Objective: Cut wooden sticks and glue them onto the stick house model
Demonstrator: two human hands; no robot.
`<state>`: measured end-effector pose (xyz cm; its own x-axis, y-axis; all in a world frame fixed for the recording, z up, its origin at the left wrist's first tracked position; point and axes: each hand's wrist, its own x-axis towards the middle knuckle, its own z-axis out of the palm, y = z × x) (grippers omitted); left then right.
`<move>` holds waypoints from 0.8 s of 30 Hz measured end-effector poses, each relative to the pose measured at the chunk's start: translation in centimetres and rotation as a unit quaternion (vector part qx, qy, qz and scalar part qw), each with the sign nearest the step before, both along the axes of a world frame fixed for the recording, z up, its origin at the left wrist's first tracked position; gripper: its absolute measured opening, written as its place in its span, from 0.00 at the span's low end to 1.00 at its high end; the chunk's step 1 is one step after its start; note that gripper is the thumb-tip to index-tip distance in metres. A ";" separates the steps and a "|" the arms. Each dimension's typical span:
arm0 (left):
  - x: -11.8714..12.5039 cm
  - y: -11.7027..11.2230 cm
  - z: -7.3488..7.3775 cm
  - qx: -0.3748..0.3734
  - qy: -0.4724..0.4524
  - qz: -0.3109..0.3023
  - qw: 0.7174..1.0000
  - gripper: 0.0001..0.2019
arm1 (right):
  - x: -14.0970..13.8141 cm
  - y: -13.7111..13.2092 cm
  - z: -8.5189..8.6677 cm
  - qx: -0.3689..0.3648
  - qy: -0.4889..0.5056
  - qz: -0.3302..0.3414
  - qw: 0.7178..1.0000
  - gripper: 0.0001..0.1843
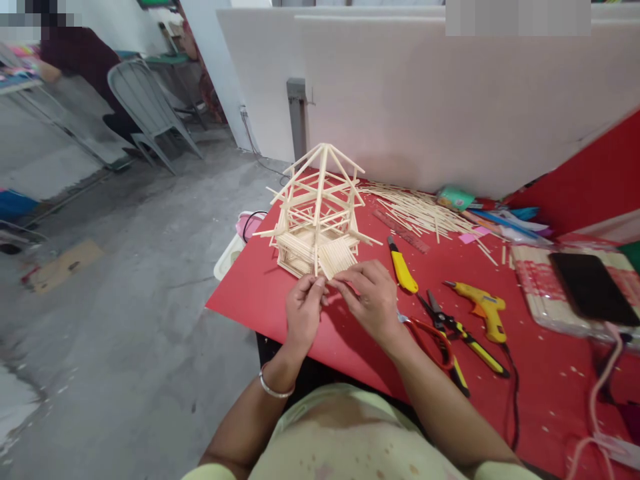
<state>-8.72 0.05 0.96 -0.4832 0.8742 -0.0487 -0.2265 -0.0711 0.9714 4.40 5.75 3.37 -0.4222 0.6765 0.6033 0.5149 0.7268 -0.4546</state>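
A small pavilion model (pixel 320 200) built of thin wooden sticks stands upright on the red tabletop, with an open frame and a peaked roof of bare sticks. At its near side is a slatted stick panel (pixel 337 257), tilted against the frame. My right hand (pixel 373 297) has thumb and fingers pinched at the panel's lower edge. Just left of it, my left hand (pixel 305 307) is closed, fingertips together at the foot of the model's front post. What lies between the left fingertips is too small to make out.
On the red table (pixel 350 360) to the right lie a yellow utility knife (pixel 403 267), red-handled scissors (pixel 430 341), cutting pliers (pixel 467 337) and a yellow glue gun (pixel 480 307). Behind are loose sticks (pixel 415 210), a ruler (pixel 400 230) and a phone (pixel 595 288). A person sits far left.
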 end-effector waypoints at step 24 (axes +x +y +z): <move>0.1 0.1 0.1 0.000 -0.007 0.006 1.000 0.13 | 0.3 0.0 -0.2 -0.011 0.002 0.010 1.000 0.06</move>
